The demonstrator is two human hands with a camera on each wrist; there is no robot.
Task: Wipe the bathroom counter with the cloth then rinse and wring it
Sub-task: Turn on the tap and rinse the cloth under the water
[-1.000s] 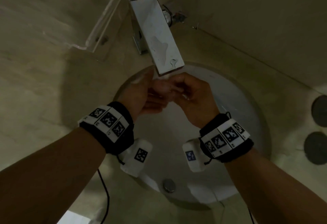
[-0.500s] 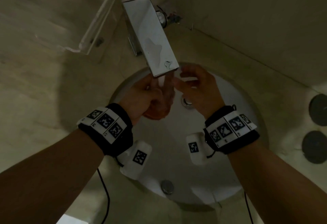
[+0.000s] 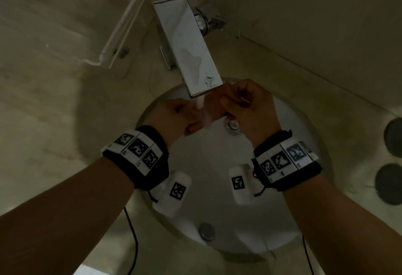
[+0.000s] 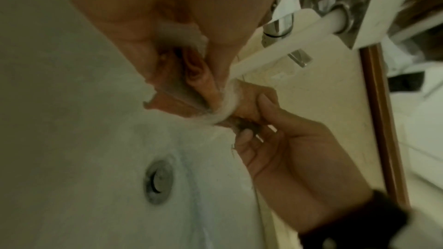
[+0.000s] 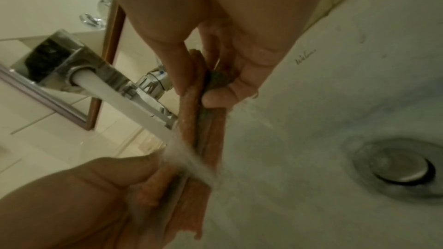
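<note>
Rinsing the orange cloth (image 3: 208, 109) under the running faucet (image 3: 187, 44), stretched between both hands over the basin (image 3: 289, 127).

The left hand (image 3: 171, 114) bunches one end in curled fingers; the right hand (image 3: 250, 105) pinches the other end between thumb and fingertips, and the stream lands on the folded cloth between them, just below the spout. To rinse well, I would open the folds and feed the whole length through the water before twisting the ends opposite ways. The spout hangs close above the knuckles and limits lifting. The drain (image 3: 232, 126) sits below the right hand; a clear acrylic shelf (image 3: 121, 33) lies left of the faucet, two dark discs (image 3: 391, 159) far to its right.
</note>
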